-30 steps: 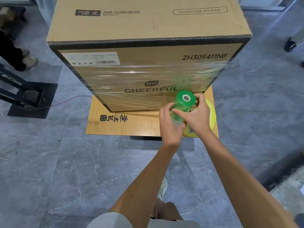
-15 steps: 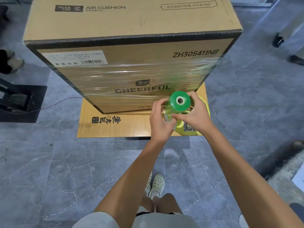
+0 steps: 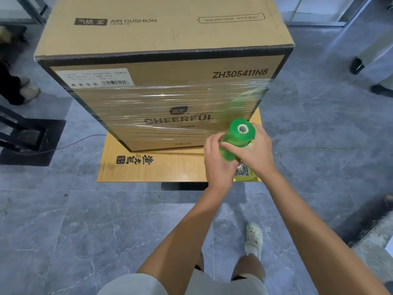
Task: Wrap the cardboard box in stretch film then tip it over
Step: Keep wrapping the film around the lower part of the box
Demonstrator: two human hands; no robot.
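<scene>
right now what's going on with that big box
A person is wrapping the cardboard box in stretch film. Their left hand and right hand both grip a green stretch film roll near the box's front right corner, with film running from the roll to that corner. A band of clear film covers the middle of the front face; the top strip is bare. The box stands upright on a flattened cardboard sheet, not yet tipped.

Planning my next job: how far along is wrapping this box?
Done: stretch film bands the middle and lower front of the cardboard box. In hand: left hand and right hand grip the green roll, film running to the box's right front corner. Left: the top strip with the label is bare, and the box stands upright on the flat cardboard sheet, not yet tipped.
</scene>
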